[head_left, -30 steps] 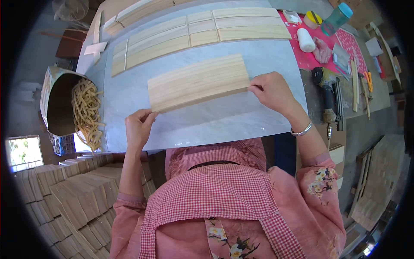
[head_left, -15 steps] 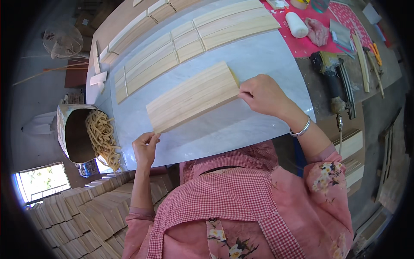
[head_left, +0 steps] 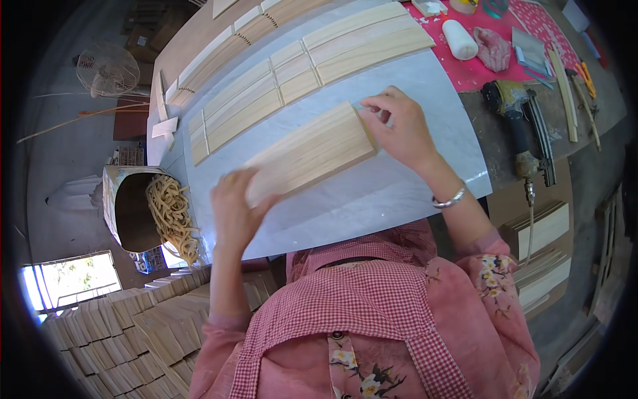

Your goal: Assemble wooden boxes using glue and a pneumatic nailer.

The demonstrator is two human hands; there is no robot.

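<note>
A pale wooden board (head_left: 312, 149), possibly several thin pieces stacked together, lies slantwise on the white tabletop in front of me. My left hand (head_left: 236, 206) is around its left end, thumb on the near side and fingers on the far side; motion blurs it. At the board's right end, my right hand (head_left: 399, 130) has bent fingers, with index finger and thumb apart beside the far corner. I see nothing held in it. Beyond the board, similar wooden pieces (head_left: 299, 86) lie in a row with pale bands around them.
Left of the table edge, an open box (head_left: 133, 209) has tan loops (head_left: 169, 206) spilling over its rim. A nail gun (head_left: 522, 126) with a hose lies on the right. A pink cloth (head_left: 465, 73) bears a white roll (head_left: 458, 38). Stacked wood (head_left: 126, 326) stands lower left.
My left hand has moved from pinching the near-left corner to around the board's left end. My right hand has shifted toward the far right corner, and its fingers have loosened.
</note>
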